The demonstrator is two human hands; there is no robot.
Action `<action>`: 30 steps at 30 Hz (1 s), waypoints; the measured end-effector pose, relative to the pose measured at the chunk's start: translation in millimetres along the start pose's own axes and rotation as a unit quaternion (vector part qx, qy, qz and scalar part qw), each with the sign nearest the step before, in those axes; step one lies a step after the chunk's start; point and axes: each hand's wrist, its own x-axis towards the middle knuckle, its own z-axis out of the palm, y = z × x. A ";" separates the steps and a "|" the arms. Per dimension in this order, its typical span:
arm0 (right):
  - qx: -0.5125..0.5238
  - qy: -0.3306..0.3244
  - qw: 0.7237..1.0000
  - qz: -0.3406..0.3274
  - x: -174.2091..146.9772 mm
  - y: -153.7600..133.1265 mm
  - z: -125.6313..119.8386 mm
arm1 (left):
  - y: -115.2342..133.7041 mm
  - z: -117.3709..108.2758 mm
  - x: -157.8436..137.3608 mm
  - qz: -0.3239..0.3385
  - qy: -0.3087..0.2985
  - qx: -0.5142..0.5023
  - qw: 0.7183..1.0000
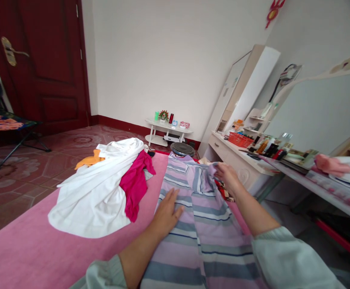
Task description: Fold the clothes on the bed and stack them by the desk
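Note:
A lilac and grey striped shirt (213, 228) lies stretched out in front of me on a pink cover (15, 257). My left hand (168, 214) rests flat on its left part, fingers spread. At the upper right, my right hand (225, 176) pinches a bunched fold of the same shirt, which looks like a sleeve. To the left is a heap of clothes: a white garment (93, 200), a magenta piece (137, 184) and a bit of orange cloth (90, 159).
A dressing table (227, 148) with a red basket (240, 139), bottles and a mirror stands at the right. Beyond the cover is a low white table (167, 126) with small items. A folding chair (3, 120) and a dark red door (51, 64) are at the left.

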 end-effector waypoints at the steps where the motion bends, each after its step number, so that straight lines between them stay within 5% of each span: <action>1: -0.004 -0.038 0.999 -0.017 -10.4 -7.6 6.0 | -3.2 0.6 1.7 -0.003 0.027 -0.025 0.999; 4: -0.040 -0.113 0.992 -0.048 -51.5 -16.6 2.0 | -9.9 1.9 5.8 0.011 0.074 -0.058 0.995; 8: -0.187 -0.136 0.972 -0.034 -108.5 9.8 -50.6 | -13.0 2.1 7.0 0.032 0.074 -0.060 0.995; 14: -0.437 -0.093 0.894 0.018 -169.3 53.4 -132.9 | -14.8 4.5 7.6 0.033 0.064 -0.016 0.997; 19: -0.532 -0.134 0.829 0.110 -199.0 52.5 -140.2 | -11.0 2.8 30.0 0.006 -0.002 0.057 0.998; 26: -0.517 -0.106 0.846 0.083 -206.3 63.8 -126.3 | -5.1 14.5 93.8 -0.078 -0.067 0.053 0.993; 30: -0.431 -0.077 0.896 0.075 -205.1 72.4 -123.6 | -4.0 29.8 117.9 -0.083 -0.075 0.031 0.993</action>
